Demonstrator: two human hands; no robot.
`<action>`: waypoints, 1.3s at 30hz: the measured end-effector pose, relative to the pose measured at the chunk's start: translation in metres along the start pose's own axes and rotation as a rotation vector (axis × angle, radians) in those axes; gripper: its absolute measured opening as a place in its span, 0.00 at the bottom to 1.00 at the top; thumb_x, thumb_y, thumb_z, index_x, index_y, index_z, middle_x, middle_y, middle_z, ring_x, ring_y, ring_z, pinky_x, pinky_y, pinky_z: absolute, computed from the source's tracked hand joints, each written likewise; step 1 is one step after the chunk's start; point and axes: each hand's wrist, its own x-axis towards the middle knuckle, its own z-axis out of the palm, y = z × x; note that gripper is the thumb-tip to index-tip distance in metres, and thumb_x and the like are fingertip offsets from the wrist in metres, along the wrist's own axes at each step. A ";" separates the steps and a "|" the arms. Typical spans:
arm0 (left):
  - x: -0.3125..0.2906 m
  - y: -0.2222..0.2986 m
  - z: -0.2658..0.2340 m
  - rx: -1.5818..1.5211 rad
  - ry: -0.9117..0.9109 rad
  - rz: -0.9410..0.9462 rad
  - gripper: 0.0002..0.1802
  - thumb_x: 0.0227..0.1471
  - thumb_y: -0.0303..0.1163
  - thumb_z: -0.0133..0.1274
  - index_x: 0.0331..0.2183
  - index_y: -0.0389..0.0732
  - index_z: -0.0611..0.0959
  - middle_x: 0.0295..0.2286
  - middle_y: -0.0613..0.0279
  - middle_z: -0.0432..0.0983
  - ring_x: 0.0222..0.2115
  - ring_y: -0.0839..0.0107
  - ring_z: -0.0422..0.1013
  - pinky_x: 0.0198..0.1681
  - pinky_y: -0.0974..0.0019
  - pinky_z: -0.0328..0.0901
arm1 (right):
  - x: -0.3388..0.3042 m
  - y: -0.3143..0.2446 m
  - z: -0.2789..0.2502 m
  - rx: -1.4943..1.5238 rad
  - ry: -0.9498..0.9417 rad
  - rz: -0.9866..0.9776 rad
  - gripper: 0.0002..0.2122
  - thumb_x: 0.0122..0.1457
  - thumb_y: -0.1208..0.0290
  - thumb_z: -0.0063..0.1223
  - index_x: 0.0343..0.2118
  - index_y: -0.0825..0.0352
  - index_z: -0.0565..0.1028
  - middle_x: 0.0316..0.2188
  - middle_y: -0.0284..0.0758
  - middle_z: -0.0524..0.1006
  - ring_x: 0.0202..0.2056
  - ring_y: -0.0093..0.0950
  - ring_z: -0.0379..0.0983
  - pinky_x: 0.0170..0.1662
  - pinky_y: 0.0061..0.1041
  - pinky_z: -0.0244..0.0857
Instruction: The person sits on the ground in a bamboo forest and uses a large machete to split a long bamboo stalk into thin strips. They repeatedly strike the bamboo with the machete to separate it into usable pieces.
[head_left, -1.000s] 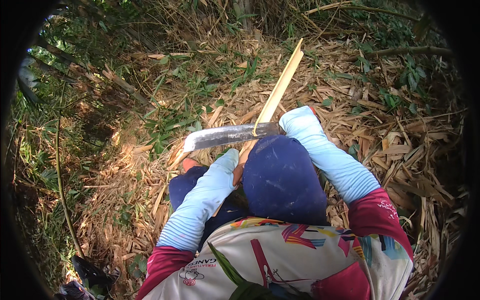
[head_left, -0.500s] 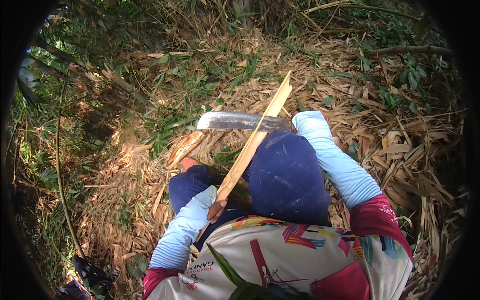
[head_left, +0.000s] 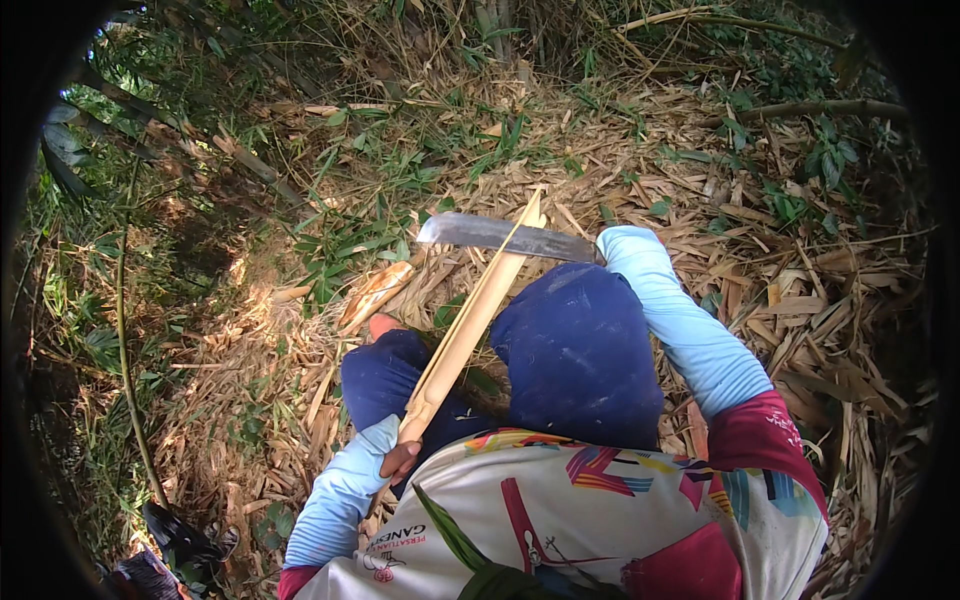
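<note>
My left hand (head_left: 400, 460) is closed round the near end of a pale split bamboo strip (head_left: 465, 335), close to my shirt. The strip slants away to the upper right, past my bent knee. Across its far part lies the broad grey blade of a machete (head_left: 470, 231), with a thin sliver of bamboo passing over the metal. The blade's rounded tip points left. At its other end, beyond the knee, is my right hand (head_left: 622, 241), at the end of a light blue sleeve. The knee and sleeve hide the machete's handle and most of those fingers.
Dry bamboo leaves and husks (head_left: 700, 200) cover the ground. My blue-trousered knee (head_left: 580, 350) rises between the hands. A pale piece of bamboo husk (head_left: 378, 292) lies beyond my left foot. A thin stem (head_left: 125, 350) stands at left, and a branch (head_left: 820, 110) lies far right.
My left hand has drawn the bamboo strip back toward my body and slightly left. The strip's far tip is now just beyond the blade. The machete has shifted slightly right, its blade more tilted.
</note>
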 end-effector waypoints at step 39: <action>0.130 0.091 -0.010 -0.428 -0.032 0.275 0.23 0.57 0.43 0.53 0.47 0.36 0.72 0.17 0.65 0.68 0.12 0.75 0.64 0.14 0.73 0.60 | 0.075 0.019 0.043 0.118 -0.073 0.006 0.20 0.44 0.56 0.65 0.40 0.61 0.78 0.41 0.45 0.78 0.39 0.48 0.73 0.47 0.34 0.68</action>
